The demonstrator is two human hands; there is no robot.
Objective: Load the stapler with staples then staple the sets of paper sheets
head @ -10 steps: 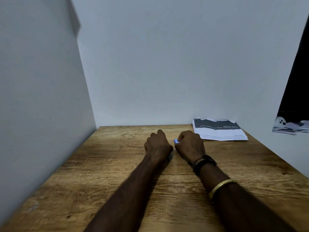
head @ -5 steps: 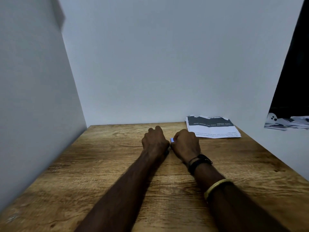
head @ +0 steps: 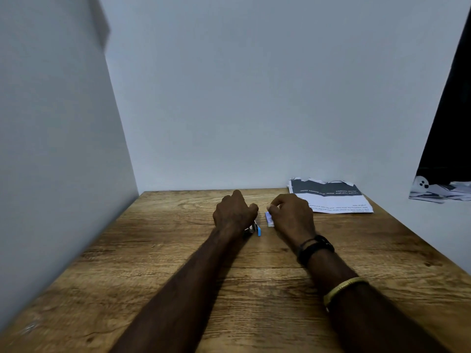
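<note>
A: So, what is seen on the brown wood-grain table (head: 153, 276)?

B: Two bare forearms are stretched across it, side by side, with a small gap kept between the hands. The left hand (head: 233, 212) is curled into a loose fist, knuckles up. Under it, a small stapler with a blue end and grey metal parts (head: 254, 229) is partly hidden; only its near end is shown at the heel of the hand. It seems to be gripped, though the fingers underneath are covered.

A: And the other side?

B: The right hand (head: 293, 217) is also curled, and a small pale blue and white box (head: 269, 219) is pinched between its thumb and fingertips. The box is held just beside the stapler, apart from it. Whether it rests on the table or is lifted slightly cannot be told, and whether it is open cannot be told either.

A: Where are the sheets found?

B: A stack of white printed paper sheets with a dark band across the top (head: 331, 197) is laid flat at the far right corner of the table, against the grey wall (head: 254, 98), just behind the right hand. The print is turned upside down to the viewer.

A: Anything worn?

B: A black band (head: 316, 247) is worn at the right wrist, and a gold-coloured bangle (head: 342, 289) further up that forearm.
</note>
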